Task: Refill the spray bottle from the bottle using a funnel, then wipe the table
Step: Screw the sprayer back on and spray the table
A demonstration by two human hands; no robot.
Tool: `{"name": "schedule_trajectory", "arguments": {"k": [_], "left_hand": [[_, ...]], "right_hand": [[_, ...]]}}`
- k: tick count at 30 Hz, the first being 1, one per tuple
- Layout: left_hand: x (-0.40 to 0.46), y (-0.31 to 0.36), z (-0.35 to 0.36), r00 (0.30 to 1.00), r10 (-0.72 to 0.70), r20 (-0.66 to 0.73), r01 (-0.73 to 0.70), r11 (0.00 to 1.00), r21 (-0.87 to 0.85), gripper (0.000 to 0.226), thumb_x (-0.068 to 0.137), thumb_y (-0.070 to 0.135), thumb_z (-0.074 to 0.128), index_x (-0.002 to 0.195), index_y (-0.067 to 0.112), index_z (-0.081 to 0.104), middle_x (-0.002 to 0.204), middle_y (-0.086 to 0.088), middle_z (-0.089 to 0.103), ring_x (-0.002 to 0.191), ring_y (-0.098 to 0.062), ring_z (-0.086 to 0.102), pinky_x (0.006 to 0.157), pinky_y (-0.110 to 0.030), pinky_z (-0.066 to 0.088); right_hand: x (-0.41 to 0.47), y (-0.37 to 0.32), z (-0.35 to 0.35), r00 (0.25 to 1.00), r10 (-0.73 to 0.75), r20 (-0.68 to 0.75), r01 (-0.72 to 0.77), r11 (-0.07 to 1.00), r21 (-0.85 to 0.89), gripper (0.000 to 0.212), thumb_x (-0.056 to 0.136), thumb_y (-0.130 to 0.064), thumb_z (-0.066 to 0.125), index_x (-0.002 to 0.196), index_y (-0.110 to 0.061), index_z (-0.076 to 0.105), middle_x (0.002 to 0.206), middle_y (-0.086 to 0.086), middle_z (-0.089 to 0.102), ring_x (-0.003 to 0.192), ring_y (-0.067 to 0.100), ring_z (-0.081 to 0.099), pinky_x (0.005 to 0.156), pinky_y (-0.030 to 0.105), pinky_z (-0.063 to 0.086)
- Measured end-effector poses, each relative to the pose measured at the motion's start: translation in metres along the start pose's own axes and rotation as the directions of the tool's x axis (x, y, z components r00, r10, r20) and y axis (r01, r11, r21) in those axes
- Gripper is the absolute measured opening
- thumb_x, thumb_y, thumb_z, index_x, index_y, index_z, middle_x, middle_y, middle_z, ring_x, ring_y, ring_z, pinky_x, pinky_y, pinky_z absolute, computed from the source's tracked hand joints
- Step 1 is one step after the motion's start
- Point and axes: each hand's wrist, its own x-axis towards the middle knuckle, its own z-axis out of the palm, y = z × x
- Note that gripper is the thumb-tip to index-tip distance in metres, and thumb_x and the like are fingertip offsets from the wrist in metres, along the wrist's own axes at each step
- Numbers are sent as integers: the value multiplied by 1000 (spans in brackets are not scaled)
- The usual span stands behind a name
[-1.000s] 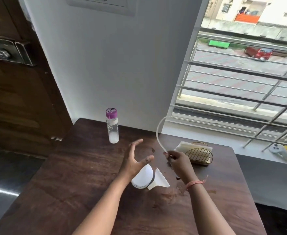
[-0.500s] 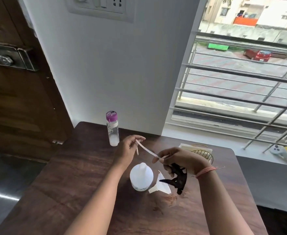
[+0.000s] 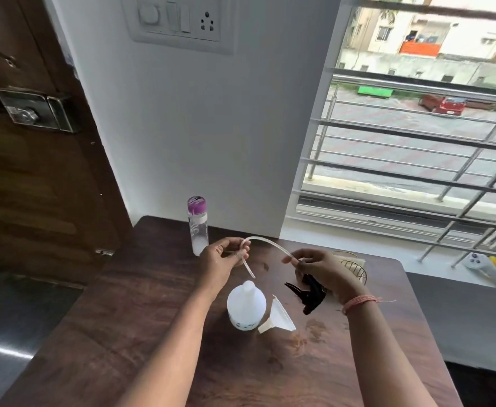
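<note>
Spray head (image 3: 310, 293) off, held in right hand (image 3: 327, 271); fingers (image 3: 292, 257) pinching dip tube (image 3: 270, 245) at its root. Left hand (image 3: 222, 258) pinching tube's free end, bowing it, likely to keep it clear. Below fingers on tabletop (image 3: 123, 333): open spray bottle (image 3: 245, 306), upright; funnel (image 3: 277, 317) on its side, touching it. Purple-capped bottle (image 3: 197, 224) capped, beyond left fingers. Refill not yet begun.

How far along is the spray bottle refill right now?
Done: the black spray head is off the white spray bottle. In hand: both hands hold its tube. Left: the funnel lies unused, the purple-capped bottle is still capped, no wiping.
</note>
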Motion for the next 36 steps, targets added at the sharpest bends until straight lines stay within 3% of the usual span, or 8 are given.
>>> {"name": "schedule_trajectory", "arguments": {"k": [7,16,20,25,30,33,36], "left_hand": [[-5,-15,-1,996,-84,23,83,995,55,25,85,-8,63,84,16,72,87,-4,73,83,-18,68,79,-28,59],[-10,-12,-5,999,-8,31,2,981,193,24,83,-5,67,85,19,72,82,2,74,81,-9,69,77,-21,58],[-13,-12,-4,997,40,69,-55,971,233,13,81,0,71,87,11,74,80,1,73,74,-1,65,74,-13,52],[-16,-22,-8,987,-61,149,15,956,292,20,78,2,75,81,22,77,80,5,75,74,-2,67,75,-19,53],[-20,-39,-8,956,-151,252,19,888,460,22,73,17,80,87,35,77,87,15,75,83,5,66,80,-16,50],[-23,-50,-9,942,-172,287,6,865,501,35,73,20,77,98,43,71,101,12,73,97,-2,64,87,-21,51],[-28,-56,-7,960,-143,240,-2,854,520,33,73,25,74,100,43,67,105,12,70,98,-8,64,88,-32,54]], "right_hand": [[-12,3,-1,996,81,-34,-83,996,-39,14,92,-8,60,95,-5,73,56,8,56,46,16,50,47,22,47],[-13,1,-2,989,138,-54,-144,982,-125,14,92,-9,61,90,-10,75,54,5,58,44,13,49,45,21,42],[-17,-7,-7,986,155,-58,-165,949,-268,17,91,-9,62,82,-16,75,56,6,57,45,16,44,44,19,40],[-24,-19,-25,969,226,-98,-245,848,-469,28,82,0,58,73,-20,76,46,-3,56,38,12,44,44,21,38],[-22,-23,-22,957,232,-174,-290,744,-603,24,76,-3,57,70,-16,75,41,-4,54,41,17,46,47,21,39],[-14,-17,-8,974,159,-162,-225,578,-784,19,70,-14,53,70,-17,71,52,-3,58,51,18,56,51,21,42],[-9,-9,11,988,120,-96,-135,386,-913,10,70,-16,51,71,-16,61,74,6,58,72,26,59,70,34,51]]}}
